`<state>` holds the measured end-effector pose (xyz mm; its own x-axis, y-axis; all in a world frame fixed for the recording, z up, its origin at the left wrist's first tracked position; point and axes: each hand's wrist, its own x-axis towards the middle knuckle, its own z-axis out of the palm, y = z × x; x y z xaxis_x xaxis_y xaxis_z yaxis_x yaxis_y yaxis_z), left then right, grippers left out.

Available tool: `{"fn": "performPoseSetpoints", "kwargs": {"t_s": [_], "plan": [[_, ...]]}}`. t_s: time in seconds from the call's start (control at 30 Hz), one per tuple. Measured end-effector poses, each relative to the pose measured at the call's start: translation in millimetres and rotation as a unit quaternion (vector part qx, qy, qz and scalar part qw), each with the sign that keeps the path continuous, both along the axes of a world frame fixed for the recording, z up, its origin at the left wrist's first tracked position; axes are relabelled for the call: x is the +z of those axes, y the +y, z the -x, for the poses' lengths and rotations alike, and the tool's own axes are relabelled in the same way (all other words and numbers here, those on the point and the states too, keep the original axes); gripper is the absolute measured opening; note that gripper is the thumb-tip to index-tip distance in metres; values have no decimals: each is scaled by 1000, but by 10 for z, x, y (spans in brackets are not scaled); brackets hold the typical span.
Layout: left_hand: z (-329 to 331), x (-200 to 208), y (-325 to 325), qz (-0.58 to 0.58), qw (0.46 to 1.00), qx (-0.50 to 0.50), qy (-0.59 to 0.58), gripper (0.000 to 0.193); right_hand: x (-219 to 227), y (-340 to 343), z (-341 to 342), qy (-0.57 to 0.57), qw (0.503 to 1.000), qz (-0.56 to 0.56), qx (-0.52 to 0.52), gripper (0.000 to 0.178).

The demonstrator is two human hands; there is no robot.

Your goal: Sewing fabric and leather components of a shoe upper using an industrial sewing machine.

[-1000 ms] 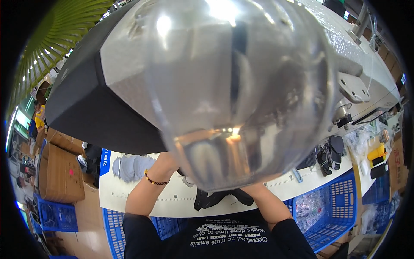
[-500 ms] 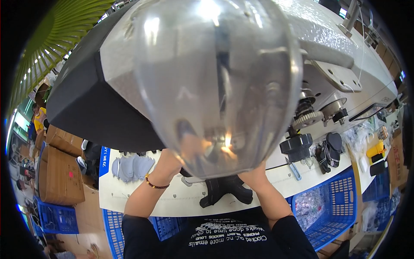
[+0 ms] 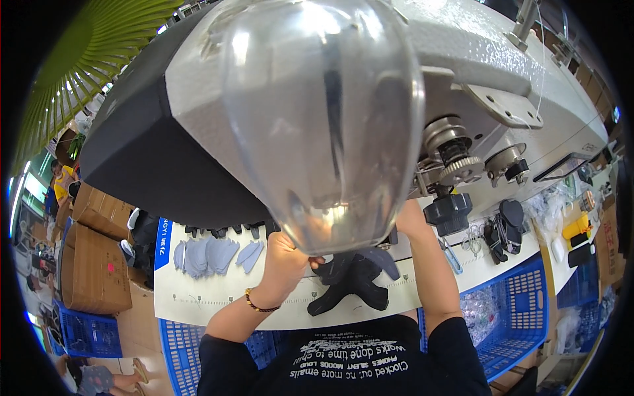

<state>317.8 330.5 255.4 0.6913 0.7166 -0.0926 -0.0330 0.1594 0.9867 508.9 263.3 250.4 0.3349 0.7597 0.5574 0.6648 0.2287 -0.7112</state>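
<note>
A big grey sewing machine (image 3: 462,59) fills the upper view, with a clear plastic guard (image 3: 323,125) hanging close in front of the camera. Below the guard, my left hand (image 3: 285,259) rests on a black shaped fabric piece (image 3: 350,280) lying on the white table (image 3: 191,297). My right hand (image 3: 408,221) reaches under the machine head, its fingers hidden behind the guard. Whether it grips the fabric is hidden.
Grey cut fabric pieces (image 3: 211,254) lie in a row on the table's left. Black pieces (image 3: 503,224), scissors (image 3: 473,239) and yellow and black bottles (image 3: 577,231) sit at the right. Blue plastic crates (image 3: 522,310) stand at the table's front. Cardboard boxes (image 3: 92,264) stand left.
The view has shifted so the clear guard sits further left, uncovering the machine's wheels and knobs at right. Both hands stay under the machine on the black fabric.
</note>
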Motion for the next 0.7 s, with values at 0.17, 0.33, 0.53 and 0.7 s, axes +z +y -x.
{"fn": "performPoseSetpoints", "kwargs": {"t_s": [0.17, 0.33, 0.53, 0.7], "plan": [[101, -112, 3, 45, 999, -14, -16, 17, 384, -231, 212, -87, 995, 46, 35, 23], [143, -68, -39, 75, 996, -43, 5, 27, 176, -369, 534, -384, 917, -42, 94, 20], [143, -83, -41, 44, 998, -42, 6, 29, 67, -351, 519, -549, 826, -97, 83, 21], [142, -50, -47, -2, 999, -38, 12, 30, 118, -401, 508, -464, 877, -64, 105, 19]]}}
